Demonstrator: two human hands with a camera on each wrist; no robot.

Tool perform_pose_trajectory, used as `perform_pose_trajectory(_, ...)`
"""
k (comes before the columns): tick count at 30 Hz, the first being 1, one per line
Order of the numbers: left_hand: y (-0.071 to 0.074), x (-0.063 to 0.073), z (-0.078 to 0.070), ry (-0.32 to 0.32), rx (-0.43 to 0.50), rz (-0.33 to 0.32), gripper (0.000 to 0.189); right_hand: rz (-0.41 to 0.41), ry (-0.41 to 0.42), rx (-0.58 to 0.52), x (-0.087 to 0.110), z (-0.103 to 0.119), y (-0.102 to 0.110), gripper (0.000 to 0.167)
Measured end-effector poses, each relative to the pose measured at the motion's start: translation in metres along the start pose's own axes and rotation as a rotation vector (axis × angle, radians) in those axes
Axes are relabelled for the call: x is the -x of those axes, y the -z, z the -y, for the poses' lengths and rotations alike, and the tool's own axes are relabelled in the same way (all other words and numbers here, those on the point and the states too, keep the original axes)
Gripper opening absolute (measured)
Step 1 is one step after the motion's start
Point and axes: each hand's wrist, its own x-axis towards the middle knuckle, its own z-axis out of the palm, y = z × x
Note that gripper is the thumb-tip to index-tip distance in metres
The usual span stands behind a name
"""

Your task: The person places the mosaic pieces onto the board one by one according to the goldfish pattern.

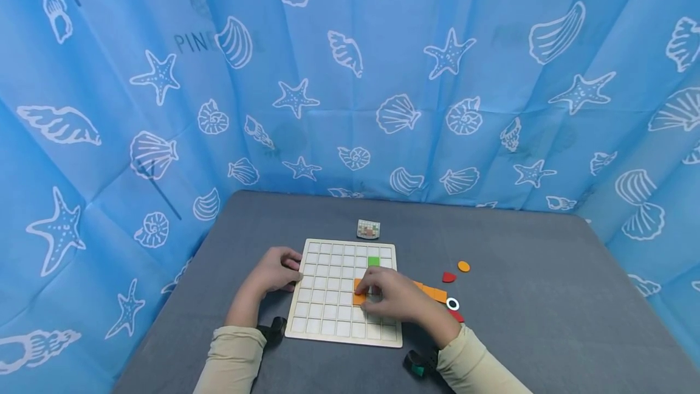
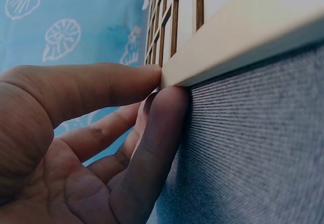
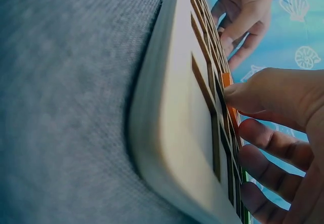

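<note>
A pale wooden board (image 1: 328, 297) with a grid of square cells lies on the grey table. At its left edge my left hand (image 1: 276, 271) pinches the rim, with the thumb (image 2: 126, 85) and a finger meeting at the frame in the left wrist view. Over the board's right half, my right hand (image 1: 396, 297) holds an orange tile (image 1: 358, 298) by thumb and finger, low at the cells. That orange piece (image 3: 226, 80) shows at the thumb tip in the right wrist view. A green square tile (image 1: 374, 261) sits in a cell near the upper right.
Right of the board lie more orange tiles (image 1: 435, 293), partly behind my right wrist. Around them are a red piece (image 1: 449, 277), an orange disc (image 1: 463, 266), a black-and-white eye disc (image 1: 452, 304) and another red piece (image 1: 457, 316). A small pattern card (image 1: 369, 229) lies behind the board.
</note>
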Motion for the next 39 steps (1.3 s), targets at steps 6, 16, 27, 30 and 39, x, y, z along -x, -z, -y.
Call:
perform_pose_trajectory(6,0.0,0.001,0.0,0.001,0.003,0.001,0.04,0.009,-0.001,-0.006,0.0,0.0,0.001,0.015)
perform_pose_trajectory(16,0.0,-0.001,0.001,0.011,-0.009,0.004,0.04,-0.045,0.042,-0.032,0.007,-0.002,0.01,0.013)
perform_pose_trajectory(27,0.0,-0.001,0.002,0.0,-0.007,0.008,0.04,-0.174,-0.059,-0.031,0.043,-0.03,0.052,0.015)
perform_pose_trajectory(30,-0.001,-0.001,0.002,0.003,-0.007,0.008,0.04,-0.194,-0.095,-0.022,0.057,-0.04,0.061,0.016)
perform_pose_trajectory(39,0.0,0.0,0.002,-0.004,-0.018,0.01,0.04,-0.174,-0.164,0.027,0.093,-0.064,0.069,0.015)
